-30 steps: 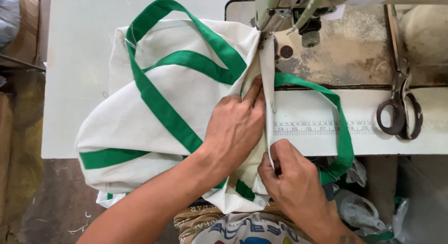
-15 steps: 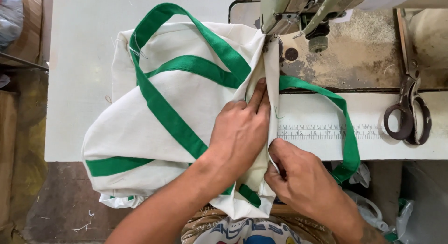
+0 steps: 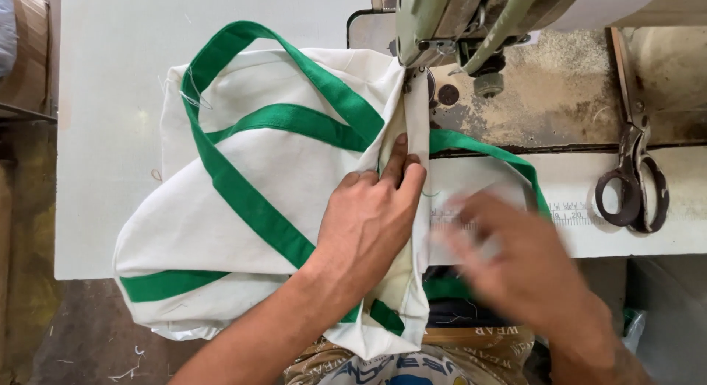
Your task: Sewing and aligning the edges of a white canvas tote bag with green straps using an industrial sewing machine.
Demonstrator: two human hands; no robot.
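Observation:
A white cloth bag (image 3: 294,160) with green straps (image 3: 243,197) lies bunched on the white sewing table (image 3: 110,98). Its folded edge (image 3: 417,120) runs up under the head of the sewing machine (image 3: 442,24). My left hand (image 3: 368,215) presses flat on the bag, fingertips against that folded edge. My right hand (image 3: 515,260) is blurred to the right of the edge, above the table's front and a green strap loop (image 3: 501,153). Nothing shows in it and it is off the cloth.
Large metal scissors (image 3: 633,179) lie on the right, across the dusty machine bed (image 3: 560,98) and the table. A printed ruler strip (image 3: 582,212) runs along the table front. A cardboard box (image 3: 26,53) stands at the far left on the floor.
My right hand has let go of the bag's lower edge and moved right and up, now blurred. My left hand stays pressed on the fold. The view has drifted slightly.

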